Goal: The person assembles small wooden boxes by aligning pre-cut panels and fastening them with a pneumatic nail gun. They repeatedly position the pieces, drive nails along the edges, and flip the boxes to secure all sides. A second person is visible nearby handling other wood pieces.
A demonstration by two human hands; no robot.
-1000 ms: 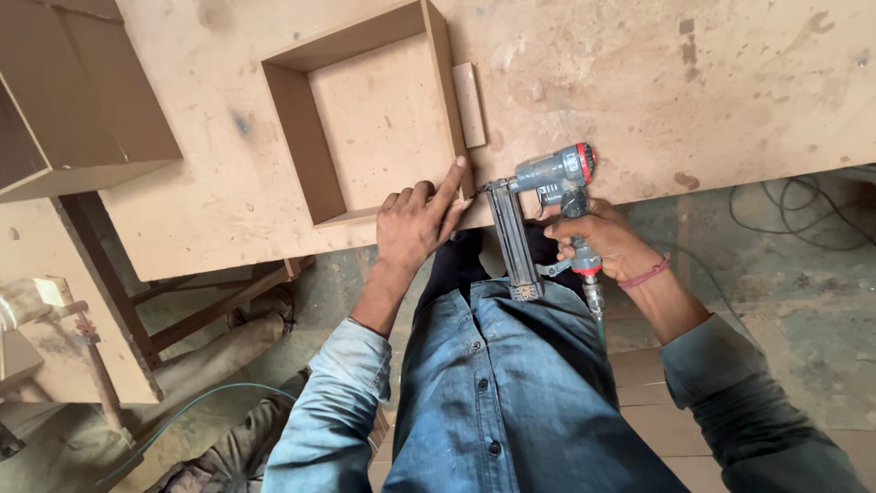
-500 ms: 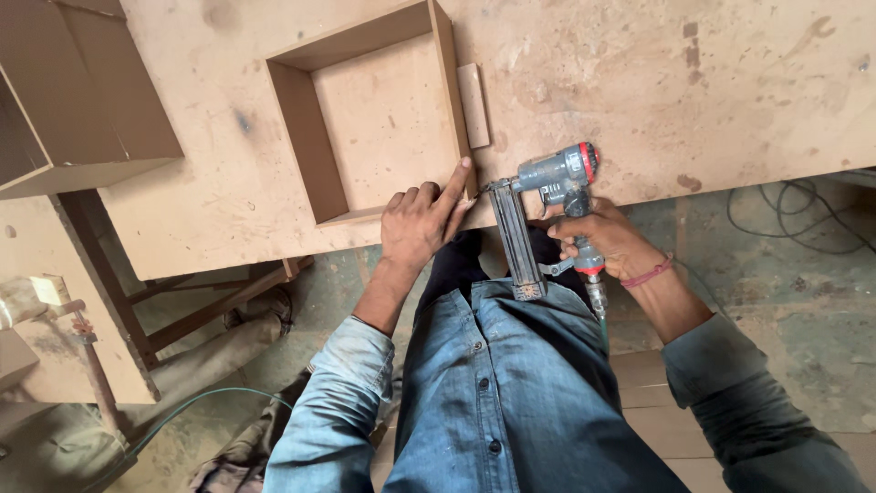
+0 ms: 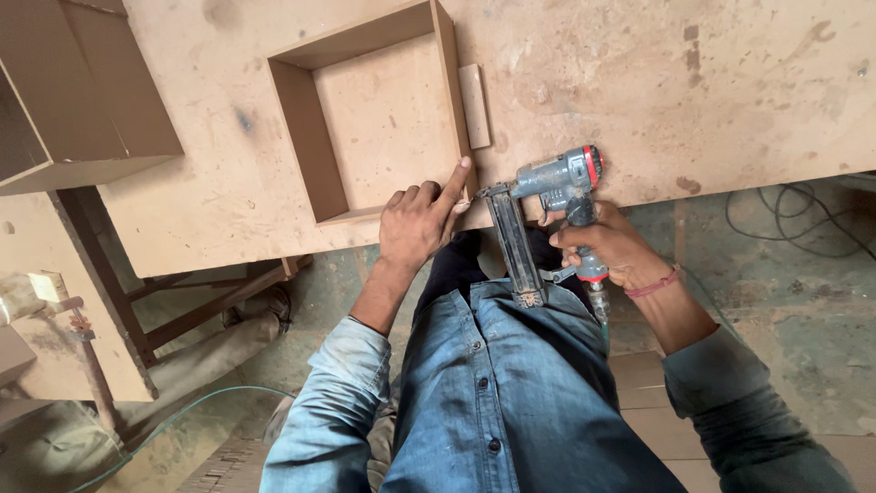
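The nail gun point(image 3: 547, 196) is dull grey metal with a glossy red cap, the box frame point(image 3: 370, 119) and table point(image 3: 684, 82) are matt, dusty brown fibreboard.

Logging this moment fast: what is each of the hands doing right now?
Left hand: open, holding nothing, pressed flat on the near corner of the wooden frame, index finger stretched out.
Right hand: closed around the grip of the nail gun.

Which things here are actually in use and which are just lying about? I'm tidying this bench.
In use: nail gun in right hand; square wooden frame steadied by left hand.

Lying about: small wood strip; brown box; black cable on the floor.
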